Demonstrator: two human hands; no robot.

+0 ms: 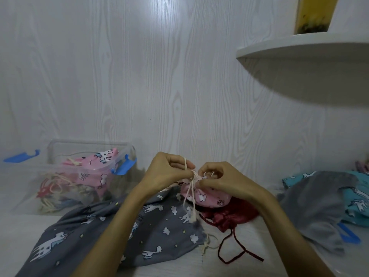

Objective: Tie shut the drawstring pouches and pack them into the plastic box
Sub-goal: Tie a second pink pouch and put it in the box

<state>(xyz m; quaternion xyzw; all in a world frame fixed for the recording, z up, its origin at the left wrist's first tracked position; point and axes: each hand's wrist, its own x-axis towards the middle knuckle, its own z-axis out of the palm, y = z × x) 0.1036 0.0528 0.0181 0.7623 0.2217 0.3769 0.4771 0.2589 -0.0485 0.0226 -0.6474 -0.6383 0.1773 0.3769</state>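
Note:
A small pink unicorn-print pouch [209, 197] lies at the middle of the white table, its mouth gathered. My left hand [169, 172] pinches its cream drawstring [189, 196], which loops over the fingers and hangs down in two tasselled ends. My right hand [221, 178] pinches the cord at the pouch's neck, knuckles close to the left hand. The clear plastic box [65, 186] with blue latches stands at the left and holds a pink pouch [97, 164] and several others with cream cords.
A large grey unicorn-print pouch [95, 228] lies under my left forearm. A dark red satin pouch [229, 214] with a trailing cord sits below the pink one. Grey cloth [315, 206] and teal pouches [357, 198] lie at the right. A white shelf [309, 56] juts out overhead.

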